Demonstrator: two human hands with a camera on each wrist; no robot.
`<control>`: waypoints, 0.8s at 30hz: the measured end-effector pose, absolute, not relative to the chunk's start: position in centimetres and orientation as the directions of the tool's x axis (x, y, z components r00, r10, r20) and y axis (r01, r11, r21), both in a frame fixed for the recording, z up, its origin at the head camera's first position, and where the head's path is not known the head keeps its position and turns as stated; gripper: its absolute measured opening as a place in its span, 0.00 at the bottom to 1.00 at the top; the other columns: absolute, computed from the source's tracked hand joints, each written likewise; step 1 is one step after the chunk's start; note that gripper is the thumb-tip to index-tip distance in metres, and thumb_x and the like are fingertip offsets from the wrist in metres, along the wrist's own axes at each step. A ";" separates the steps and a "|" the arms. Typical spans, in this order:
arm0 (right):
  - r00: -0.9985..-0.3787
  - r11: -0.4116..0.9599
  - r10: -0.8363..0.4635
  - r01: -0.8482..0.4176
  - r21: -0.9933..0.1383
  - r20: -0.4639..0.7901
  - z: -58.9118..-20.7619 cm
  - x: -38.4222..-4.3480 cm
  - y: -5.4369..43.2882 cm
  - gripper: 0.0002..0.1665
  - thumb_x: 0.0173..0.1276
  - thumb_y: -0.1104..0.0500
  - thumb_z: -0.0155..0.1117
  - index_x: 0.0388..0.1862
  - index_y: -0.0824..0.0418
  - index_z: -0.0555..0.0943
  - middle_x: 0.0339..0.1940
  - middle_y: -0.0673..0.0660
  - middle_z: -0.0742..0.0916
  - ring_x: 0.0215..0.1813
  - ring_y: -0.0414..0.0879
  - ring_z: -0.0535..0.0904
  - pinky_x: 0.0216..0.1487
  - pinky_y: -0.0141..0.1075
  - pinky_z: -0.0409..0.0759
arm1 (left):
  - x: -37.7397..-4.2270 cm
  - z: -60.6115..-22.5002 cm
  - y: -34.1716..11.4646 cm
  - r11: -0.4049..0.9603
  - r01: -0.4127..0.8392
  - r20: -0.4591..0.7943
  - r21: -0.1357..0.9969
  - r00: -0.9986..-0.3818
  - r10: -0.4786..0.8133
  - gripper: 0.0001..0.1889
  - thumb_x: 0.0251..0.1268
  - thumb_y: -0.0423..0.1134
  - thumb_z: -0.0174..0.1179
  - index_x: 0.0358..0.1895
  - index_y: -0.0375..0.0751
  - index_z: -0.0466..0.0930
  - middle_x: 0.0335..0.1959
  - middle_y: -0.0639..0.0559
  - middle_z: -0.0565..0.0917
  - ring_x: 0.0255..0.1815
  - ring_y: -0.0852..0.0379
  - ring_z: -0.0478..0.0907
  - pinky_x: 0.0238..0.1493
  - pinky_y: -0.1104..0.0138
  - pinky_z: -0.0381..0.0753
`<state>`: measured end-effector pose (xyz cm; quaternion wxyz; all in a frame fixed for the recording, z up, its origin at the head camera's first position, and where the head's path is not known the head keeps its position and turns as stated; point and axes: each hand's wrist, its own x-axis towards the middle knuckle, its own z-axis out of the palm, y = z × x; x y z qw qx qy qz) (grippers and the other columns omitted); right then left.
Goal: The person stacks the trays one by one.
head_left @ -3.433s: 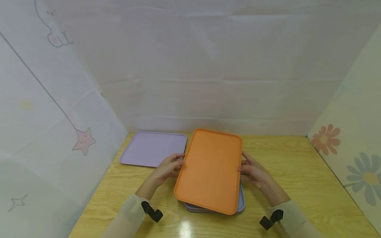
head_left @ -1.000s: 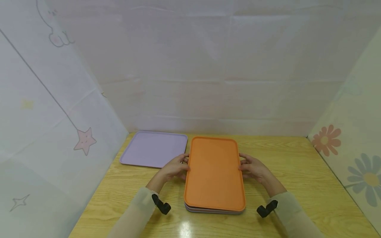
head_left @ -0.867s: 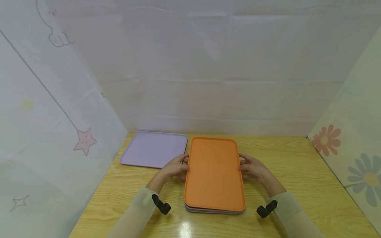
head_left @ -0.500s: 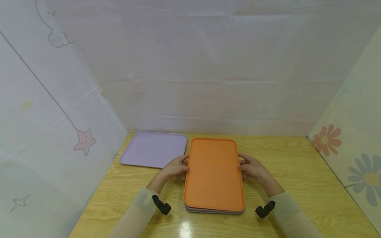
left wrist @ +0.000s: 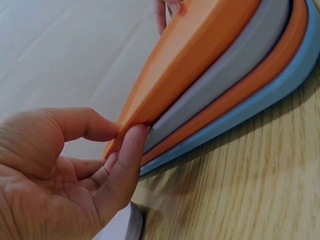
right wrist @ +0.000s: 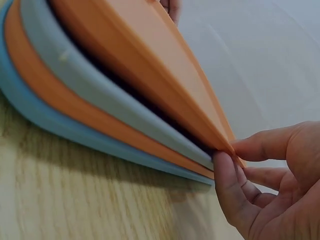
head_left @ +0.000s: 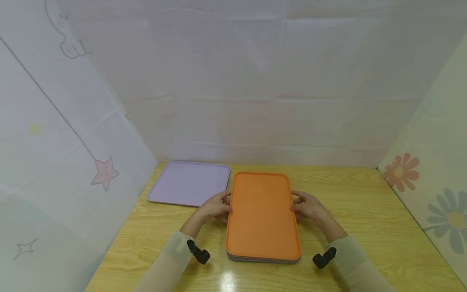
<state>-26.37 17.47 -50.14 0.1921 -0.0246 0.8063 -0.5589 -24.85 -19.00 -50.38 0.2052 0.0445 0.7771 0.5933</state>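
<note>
An orange tray (head_left: 262, 215) tops a stack in front of me, lined up with the trays under it. My left hand (head_left: 215, 207) pinches its left rim between thumb and fingers. On the opposite rim, my right hand (head_left: 309, 207) does the same. Both wrist views show the layers below: a grey tray (left wrist: 220, 75), a second orange tray (left wrist: 280, 57) and, lowest on the wood, a blue tray (right wrist: 65, 127). A thin dark gap shows under the top tray in the right wrist view.
A purple tray (head_left: 189, 182) lies flat at the back left of the wooden table (head_left: 350, 202), just beyond my left hand. Its pale rounded corner (left wrist: 131, 222) shows layered edges in the left wrist view. Printed cloth walls (head_left: 255, 101) enclose the table's back and sides.
The orange tray, earlier turned askew above the stack, has straightened and come down onto it. In the last half second its far end has sunk slightly. Both hands keep their hold.
</note>
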 end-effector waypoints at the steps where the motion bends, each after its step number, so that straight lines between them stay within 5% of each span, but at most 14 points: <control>1: -0.924 0.381 -0.258 0.171 -0.909 -0.282 -50.2 -26.4 17.5 0.44 0.68 0.67 0.66 0.79 0.68 0.58 0.49 0.64 0.80 0.38 0.47 0.84 0.42 0.44 0.88 | -24.8 -50.4 -19.0 0.294 -0.177 -0.270 0.939 -0.911 0.312 0.43 0.58 0.26 0.63 0.78 0.32 0.54 0.50 0.39 0.70 0.37 0.52 0.81 0.33 0.53 0.89; 15: -0.913 0.392 -0.265 0.192 -0.900 -0.310 -50.7 -26.7 17.7 0.44 0.69 0.65 0.65 0.80 0.66 0.58 0.42 0.60 0.82 0.34 0.46 0.81 0.35 0.41 0.84 | -24.8 -50.5 -20.4 0.270 -0.192 -0.276 0.944 -0.905 0.324 0.37 0.65 0.30 0.60 0.76 0.33 0.57 0.53 0.36 0.70 0.46 0.42 0.80 0.38 0.48 0.89; 24: -0.899 0.351 -0.302 0.205 -0.914 -0.317 -51.4 -27.0 18.0 0.45 0.69 0.65 0.65 0.80 0.65 0.55 0.45 0.62 0.84 0.38 0.48 0.85 0.40 0.44 0.86 | -25.7 -50.3 -23.4 0.300 -0.201 -0.281 0.932 -0.927 0.251 0.30 0.69 0.32 0.59 0.72 0.31 0.63 0.54 0.37 0.72 0.51 0.35 0.80 0.41 0.47 0.88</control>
